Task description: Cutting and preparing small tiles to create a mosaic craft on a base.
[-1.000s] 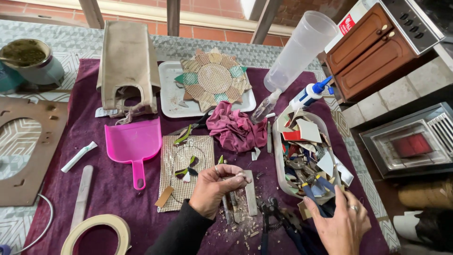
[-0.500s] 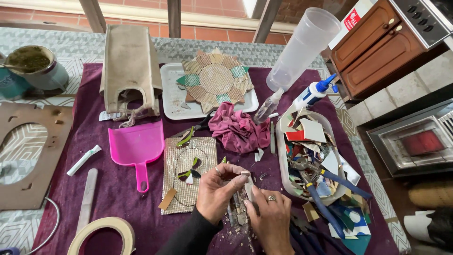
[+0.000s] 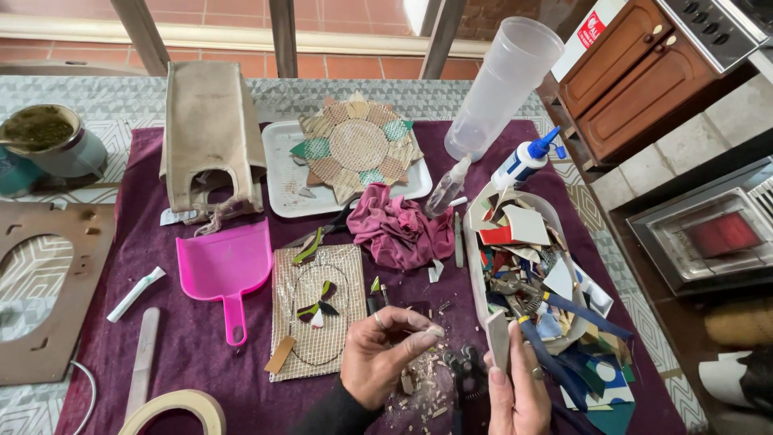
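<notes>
My left hand point(image 3: 385, 353) hovers over a scatter of small chips point(image 3: 423, 385) on the purple cloth point(image 3: 201, 354), its fingers pinched around something too small to make out. My right hand point(image 3: 519, 385) is at the bottom edge, holding a pale flat tile piece point(image 3: 498, 339) upright between thumb and fingers. A blue-handled nipper tool point(image 3: 564, 330) lies against the right hand, and I cannot tell whether it is gripped. Left of the left hand lies a mesh sheet point(image 3: 316, 318) with a few glued coloured pieces.
A white tub point(image 3: 477, 274) of tile shards stands right of the hands. Also on the table are a pink dustpan point(image 3: 223, 270), crumpled magenta rag point(image 3: 398, 231), flower mosaic on a white tray point(image 3: 282, 181), glue bottle point(image 3: 523, 161), tall plastic cup point(image 3: 503, 84), tape roll point(image 3: 173, 409) and a wooden birdhouse point(image 3: 209, 129).
My right hand came left from the shard tub to beside my left hand, and now holds a pale tile piece upright. The left hand stayed over the chips.
</notes>
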